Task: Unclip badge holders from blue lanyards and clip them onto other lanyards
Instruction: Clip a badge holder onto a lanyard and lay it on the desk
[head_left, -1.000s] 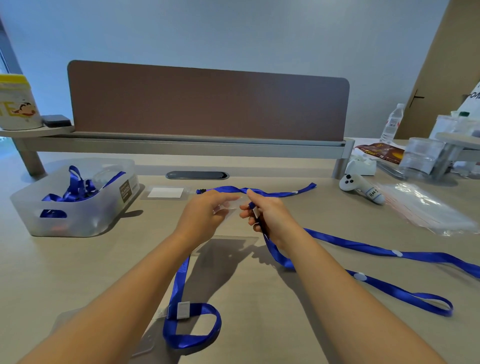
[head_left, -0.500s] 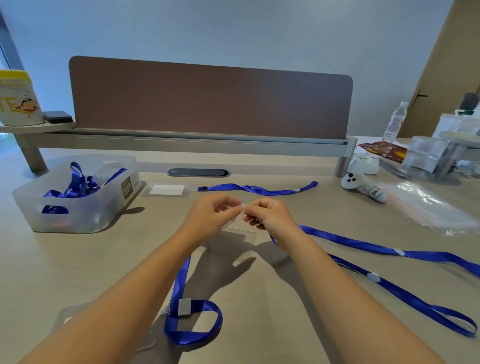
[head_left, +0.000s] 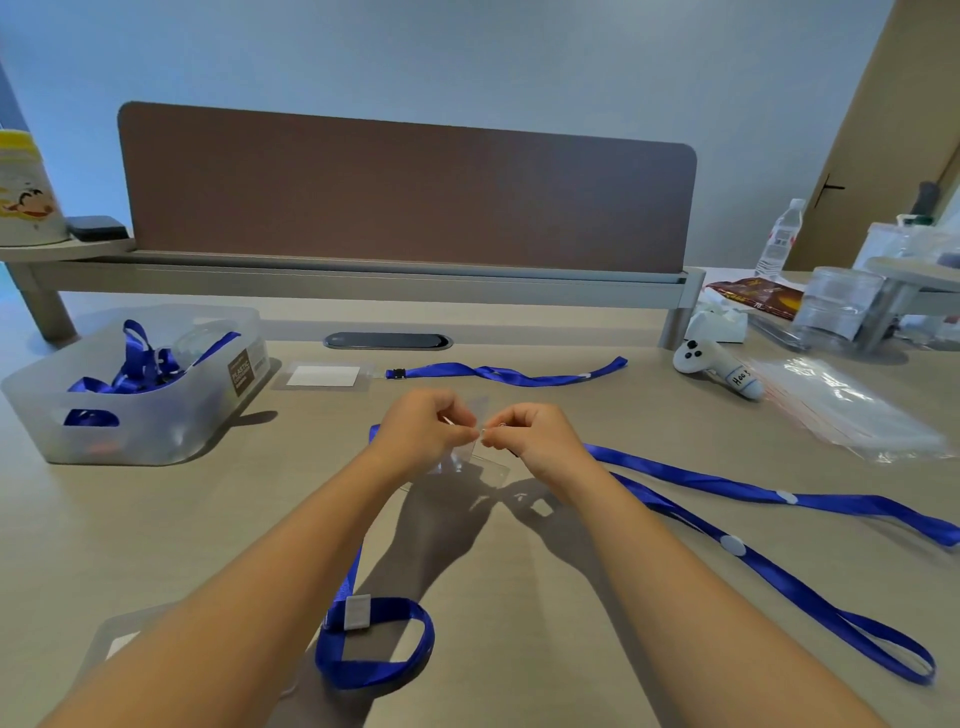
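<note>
My left hand (head_left: 423, 428) pinches the top edge of a clear badge holder (head_left: 467, 465) just above the desk's middle. My right hand (head_left: 535, 436) pinches the small metal clip of a long blue lanyard (head_left: 769, 571), right against that top edge. The lanyard trails off right in a long loop. A second blue lanyard (head_left: 374, 644) runs under my left forearm and coils near the front edge. A third lanyard (head_left: 506, 373) lies farther back, beside a flat badge holder with a white card (head_left: 322, 375).
A translucent bin (head_left: 156, 415) with several blue lanyards sits at the left. A brown divider panel (head_left: 405, 192) stands behind. At the right lie a white controller (head_left: 719, 368), clear plastic bags (head_left: 852, 415), jars and a water bottle (head_left: 779, 239). Another badge holder (head_left: 119, 642) lies at the near left.
My hands have come lower and closer together, fingertips now meeting at the badge holder's top edge. The long lanyard has shifted on the desk with my right hand.
</note>
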